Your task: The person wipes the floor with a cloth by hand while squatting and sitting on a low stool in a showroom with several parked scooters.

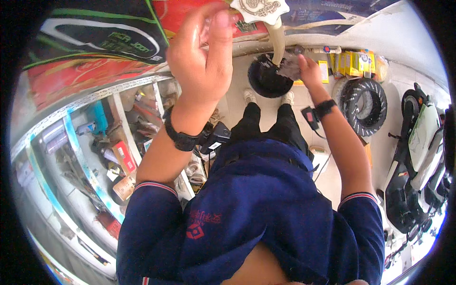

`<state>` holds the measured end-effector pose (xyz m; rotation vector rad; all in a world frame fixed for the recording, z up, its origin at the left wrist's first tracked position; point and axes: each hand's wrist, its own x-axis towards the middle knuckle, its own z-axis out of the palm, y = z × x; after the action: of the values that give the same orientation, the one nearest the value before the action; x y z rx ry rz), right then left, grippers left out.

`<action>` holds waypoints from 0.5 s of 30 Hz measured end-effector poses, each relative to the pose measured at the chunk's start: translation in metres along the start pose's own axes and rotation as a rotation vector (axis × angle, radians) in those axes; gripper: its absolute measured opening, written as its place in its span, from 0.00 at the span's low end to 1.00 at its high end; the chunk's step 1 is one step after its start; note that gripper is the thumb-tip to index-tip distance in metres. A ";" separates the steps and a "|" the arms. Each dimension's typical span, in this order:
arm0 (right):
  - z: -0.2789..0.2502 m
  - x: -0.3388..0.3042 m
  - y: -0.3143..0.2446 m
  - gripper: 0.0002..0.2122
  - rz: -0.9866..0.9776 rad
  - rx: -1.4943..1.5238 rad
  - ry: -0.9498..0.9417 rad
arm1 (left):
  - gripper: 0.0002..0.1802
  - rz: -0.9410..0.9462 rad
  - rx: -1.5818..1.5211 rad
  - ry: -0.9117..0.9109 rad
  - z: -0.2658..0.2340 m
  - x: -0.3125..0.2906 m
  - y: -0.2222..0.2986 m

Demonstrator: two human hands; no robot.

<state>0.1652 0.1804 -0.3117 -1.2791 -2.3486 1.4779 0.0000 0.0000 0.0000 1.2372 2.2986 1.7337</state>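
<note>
Grey rag (289, 70): likely soft, slippery; hold its edge
Right hand (311, 73): fingers pinch rag
Left hand (203, 59): can't tell fingers

Workshop with tires (379, 109) and scooters (424, 140)

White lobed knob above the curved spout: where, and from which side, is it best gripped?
Best gripped, I judge, by the scalloped edge of the white lobed knob, coming from the left, where the left hand is raised beside it. The notches between lobes should give purchase; the curved spout runs down from it, making the underside awkward.
</note>
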 end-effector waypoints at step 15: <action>-0.185 -0.176 0.222 0.22 0.339 0.256 0.439 | 0.20 0.231 0.742 -0.583 -0.017 0.079 0.085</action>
<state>0.4998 0.2311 -0.3269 -1.7698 -1.6744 1.3418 -0.0128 0.0391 0.1097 1.8364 2.5060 0.3674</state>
